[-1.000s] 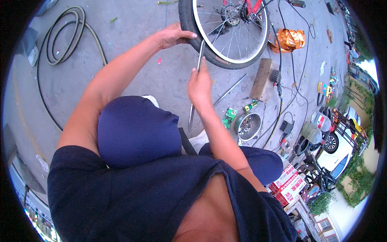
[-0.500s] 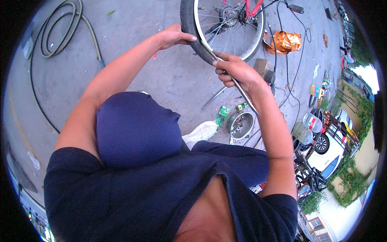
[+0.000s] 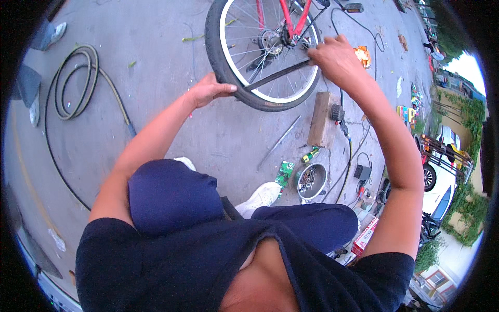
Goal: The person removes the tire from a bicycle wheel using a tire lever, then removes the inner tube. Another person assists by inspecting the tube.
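Across the bicycle wheel (image 3: 271, 41) from each other in the head view, holding both hands well apart, each clamped on something. Gripping the black tyre (image 3: 215, 57) with the left hand (image 3: 208, 92), thumb laid on the side of it, fingers mostly hidden. Clutching the upper end of a dark bar (image 3: 280, 74) in the right hand (image 3: 339, 60), fingers curled. Slanting that bar over the white rim and spokes, from the right hand down to the tyre just beside the left thumb. Showing above and between the hands, a red frame (image 3: 296, 21). Lying on the floor (image 3: 223, 135) below the right hand, a wooden block (image 3: 318, 125); farther below, a green packet (image 3: 284, 174) and a bowl (image 3: 312, 195) of small metal parts. Resting lower than both hands and between them, a second bar (image 3: 283, 138). Coiled well left of the left hand, a hose (image 3: 115, 92).
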